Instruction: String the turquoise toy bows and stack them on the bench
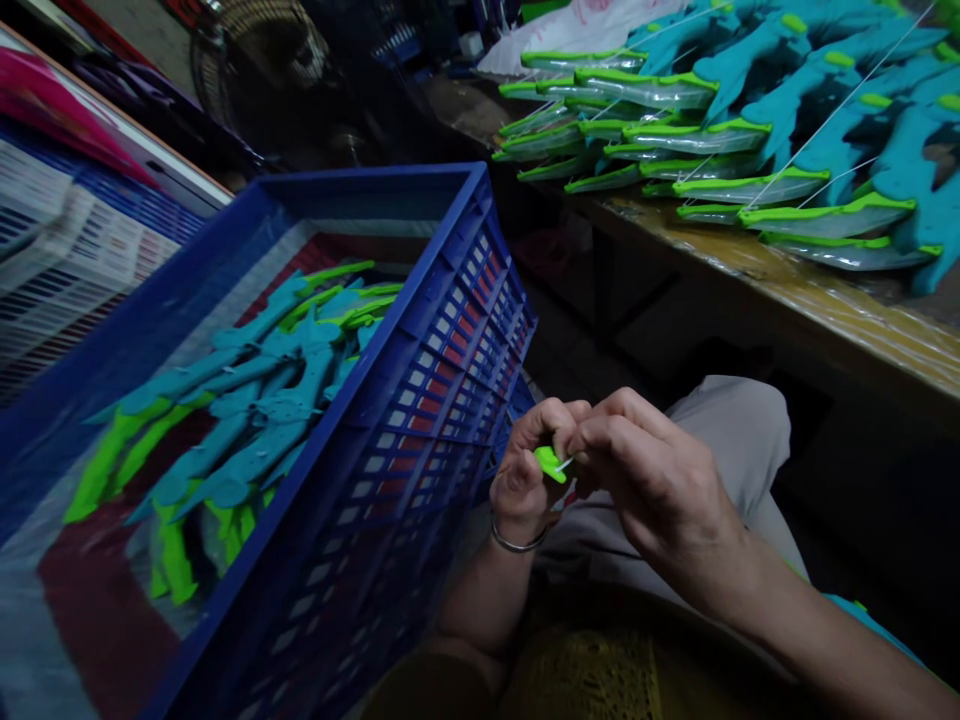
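My left hand (529, 460) and my right hand (649, 470) meet over my lap, fingers pinched together around a small bright green plastic piece (551, 463). A thin white thread or stick pokes out of the green piece toward my right fingers. Both hands are closed on it. A metal bangle (516, 543) circles my left wrist. The hands hover just right of a blue plastic crate (420, 400).
The blue crate at left holds several teal and green plastic toy parts (247, 400). A wooden table (787, 270) at upper right carries rows of teal and green toys (720, 120) strung on white threads. A fan (262, 50) stands behind the crate.
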The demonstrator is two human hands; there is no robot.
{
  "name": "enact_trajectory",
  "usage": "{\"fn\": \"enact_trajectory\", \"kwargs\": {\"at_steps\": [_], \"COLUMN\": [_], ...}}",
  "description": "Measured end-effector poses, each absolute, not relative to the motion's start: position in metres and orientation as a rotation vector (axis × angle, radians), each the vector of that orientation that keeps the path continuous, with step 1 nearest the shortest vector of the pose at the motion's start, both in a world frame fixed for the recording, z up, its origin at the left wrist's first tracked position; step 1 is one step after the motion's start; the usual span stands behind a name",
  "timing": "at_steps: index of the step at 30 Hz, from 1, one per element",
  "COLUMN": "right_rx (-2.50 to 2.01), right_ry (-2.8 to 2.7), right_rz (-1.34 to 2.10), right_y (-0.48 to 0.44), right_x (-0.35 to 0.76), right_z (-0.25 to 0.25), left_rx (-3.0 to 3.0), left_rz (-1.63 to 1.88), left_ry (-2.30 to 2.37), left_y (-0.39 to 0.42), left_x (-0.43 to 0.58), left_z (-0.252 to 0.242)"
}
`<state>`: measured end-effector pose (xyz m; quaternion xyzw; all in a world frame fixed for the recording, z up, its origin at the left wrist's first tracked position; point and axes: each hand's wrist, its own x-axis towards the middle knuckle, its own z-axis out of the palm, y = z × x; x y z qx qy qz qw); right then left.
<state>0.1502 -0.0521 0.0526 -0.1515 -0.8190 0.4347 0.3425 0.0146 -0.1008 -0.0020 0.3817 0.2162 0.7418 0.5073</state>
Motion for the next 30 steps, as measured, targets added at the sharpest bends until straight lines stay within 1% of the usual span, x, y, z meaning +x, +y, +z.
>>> {"fn": "enact_trajectory", "kwargs": {"at_steps": [13, 20, 25, 30], "right_rx": [-0.305, -0.288, -0.307, -0.347], "right_ry": [-2.097, -2.134, -2.138, -2.098], "right_rz": [1.227, 1.156, 1.009, 0.943], "right_y": [-0.046, -0.048, -0.052, -0.048], "right_x": [0.152, 0.152, 0.151, 0.141], "right_z": [0.055, 0.056, 0.051, 0.046], "left_rx": [0.902, 0.879, 0.810, 0.759], "left_rz": [1.801, 1.798, 1.790, 1.748], "left_ry": [0.487, 0.506, 0.657, 0.732], "left_y": [-0.101, -0.100, -0.102, -0.096], "left_x": [0.015, 0.020, 0.019, 0.010], "left_z": [-0.004, 0.001, 0.003, 0.009]}}
